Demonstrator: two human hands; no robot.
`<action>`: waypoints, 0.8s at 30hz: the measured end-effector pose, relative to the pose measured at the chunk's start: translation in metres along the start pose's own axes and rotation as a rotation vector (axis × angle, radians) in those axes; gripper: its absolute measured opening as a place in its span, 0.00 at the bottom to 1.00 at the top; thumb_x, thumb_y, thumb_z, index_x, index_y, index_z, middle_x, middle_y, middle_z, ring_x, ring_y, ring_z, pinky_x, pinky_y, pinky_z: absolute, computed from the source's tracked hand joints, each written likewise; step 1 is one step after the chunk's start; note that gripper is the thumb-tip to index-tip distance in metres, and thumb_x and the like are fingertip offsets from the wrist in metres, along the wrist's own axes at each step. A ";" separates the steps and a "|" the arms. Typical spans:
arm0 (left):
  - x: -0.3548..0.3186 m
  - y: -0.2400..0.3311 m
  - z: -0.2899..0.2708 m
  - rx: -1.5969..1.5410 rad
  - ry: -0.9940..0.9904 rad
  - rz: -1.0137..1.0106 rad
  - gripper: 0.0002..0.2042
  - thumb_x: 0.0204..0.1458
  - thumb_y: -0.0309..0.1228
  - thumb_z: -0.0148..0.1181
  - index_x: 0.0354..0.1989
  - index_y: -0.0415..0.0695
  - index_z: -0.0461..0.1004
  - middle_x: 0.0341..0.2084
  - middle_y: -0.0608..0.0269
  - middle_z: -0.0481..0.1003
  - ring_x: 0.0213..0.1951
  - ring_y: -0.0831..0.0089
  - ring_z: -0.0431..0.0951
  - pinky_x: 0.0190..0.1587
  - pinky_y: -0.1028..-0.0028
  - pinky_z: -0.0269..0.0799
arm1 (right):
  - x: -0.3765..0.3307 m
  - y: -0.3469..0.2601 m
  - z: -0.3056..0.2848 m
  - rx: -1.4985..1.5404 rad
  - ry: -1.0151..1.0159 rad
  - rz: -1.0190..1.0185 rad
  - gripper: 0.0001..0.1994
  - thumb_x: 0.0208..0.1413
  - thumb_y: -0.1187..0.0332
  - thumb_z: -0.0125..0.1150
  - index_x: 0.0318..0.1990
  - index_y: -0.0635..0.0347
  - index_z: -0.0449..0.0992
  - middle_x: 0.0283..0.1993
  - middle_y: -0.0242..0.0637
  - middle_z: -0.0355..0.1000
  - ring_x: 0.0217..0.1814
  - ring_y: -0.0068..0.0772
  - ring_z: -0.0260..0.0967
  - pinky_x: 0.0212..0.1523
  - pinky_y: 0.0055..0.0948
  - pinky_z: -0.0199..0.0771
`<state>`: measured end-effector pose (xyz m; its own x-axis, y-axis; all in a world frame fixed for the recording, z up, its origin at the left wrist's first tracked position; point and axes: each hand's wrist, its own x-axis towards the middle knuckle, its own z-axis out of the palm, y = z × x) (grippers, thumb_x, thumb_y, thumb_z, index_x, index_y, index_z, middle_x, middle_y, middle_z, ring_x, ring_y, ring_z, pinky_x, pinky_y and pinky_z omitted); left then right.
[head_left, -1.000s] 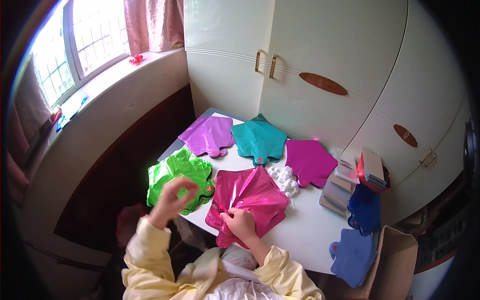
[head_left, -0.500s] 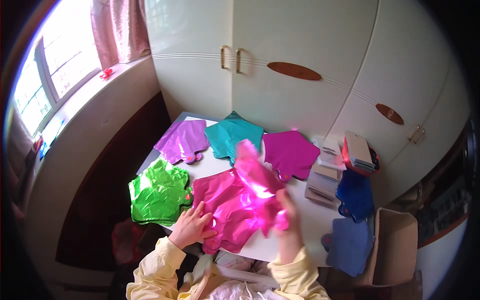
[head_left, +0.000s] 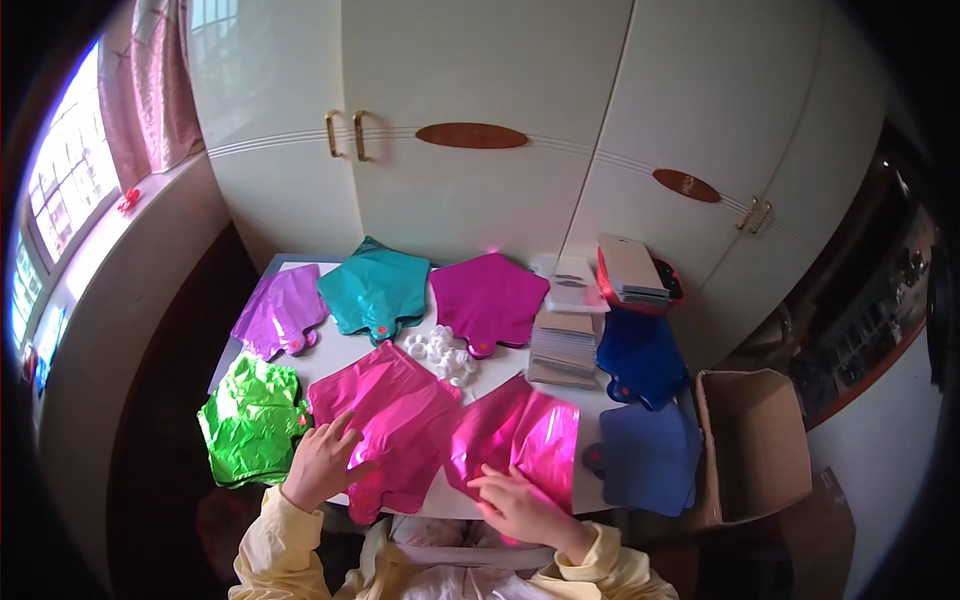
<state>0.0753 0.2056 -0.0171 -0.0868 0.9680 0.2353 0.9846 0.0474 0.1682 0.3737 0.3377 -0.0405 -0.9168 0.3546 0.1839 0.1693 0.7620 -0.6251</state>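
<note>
The left hand [head_left: 322, 462] lies flat with fingers spread on a pink foil balloon [head_left: 385, 425], and the right hand [head_left: 522, 505] rests open, fingers loosely extended, on the near edge of a folded pink foil balloon [head_left: 520, 435] just beside it. Just left of the left hand lies a crumpled green foil balloon [head_left: 252, 420]. Beyond both hands sit small white plastic pieces [head_left: 440, 355], then purple [head_left: 280, 312], teal [head_left: 378, 290] and magenta [head_left: 488, 300] balloons; right of the right hand are blue balloons [head_left: 645, 455], stacked cards [head_left: 565, 350] and a cardboard box [head_left: 755, 445].
</note>
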 end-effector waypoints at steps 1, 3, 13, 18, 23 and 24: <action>0.007 0.008 -0.010 -0.020 0.017 0.040 0.21 0.43 0.45 0.66 0.39 0.43 0.72 0.54 0.50 0.69 0.44 0.55 0.75 0.43 0.60 0.69 | -0.006 0.009 0.013 0.007 -0.019 0.031 0.07 0.58 0.66 0.56 0.37 0.60 0.69 0.54 0.39 0.70 0.65 0.47 0.62 0.64 0.61 0.53; 0.018 0.021 -0.025 -0.078 0.039 0.100 0.18 0.43 0.43 0.67 0.36 0.43 0.73 0.52 0.53 0.70 0.44 0.55 0.75 0.44 0.60 0.69 | -0.012 0.020 0.029 -0.140 -0.016 0.036 0.10 0.58 0.63 0.57 0.39 0.59 0.69 0.56 0.39 0.68 0.66 0.49 0.60 0.63 0.64 0.52; 0.180 0.045 -0.033 0.076 0.175 0.173 0.16 0.45 0.45 0.63 0.33 0.44 0.74 0.36 0.58 0.74 0.42 0.58 0.74 0.44 0.60 0.70 | 0.046 -0.068 -0.007 0.018 0.192 -0.253 0.30 0.51 0.52 0.65 0.53 0.68 0.66 0.56 0.53 0.63 0.57 0.53 0.64 0.58 0.41 0.65; 0.257 0.009 -0.036 0.266 0.274 -0.118 0.12 0.43 0.39 0.60 0.34 0.46 0.76 0.34 0.60 0.75 0.43 0.62 0.75 0.44 0.61 0.70 | 0.123 -0.106 0.020 0.536 0.261 -0.135 0.12 0.58 0.68 0.56 0.45 0.65 0.68 0.39 0.47 0.69 0.42 0.49 0.69 0.42 0.39 0.69; 0.254 -0.037 -0.066 0.426 0.336 -0.302 0.13 0.43 0.38 0.58 0.36 0.47 0.78 0.38 0.60 0.77 0.46 0.64 0.75 0.46 0.62 0.70 | 0.095 -0.130 0.002 0.671 -0.186 -0.635 0.06 0.56 0.73 0.53 0.39 0.64 0.67 0.32 0.44 0.66 0.37 0.46 0.66 0.38 0.36 0.67; 0.241 -0.059 -0.083 0.421 0.318 -0.392 0.14 0.44 0.40 0.58 0.37 0.47 0.77 0.39 0.59 0.77 0.46 0.61 0.76 0.45 0.60 0.71 | 0.081 -0.150 -0.005 0.764 -0.312 -0.775 0.05 0.55 0.72 0.53 0.36 0.63 0.66 0.32 0.44 0.66 0.34 0.46 0.65 0.36 0.37 0.66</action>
<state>-0.0166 0.4153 0.1094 -0.4284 0.7424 0.5151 0.8403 0.5369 -0.0748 0.2762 0.2547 0.0718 -0.7467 -0.3013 0.5930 -0.6512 0.1492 -0.7441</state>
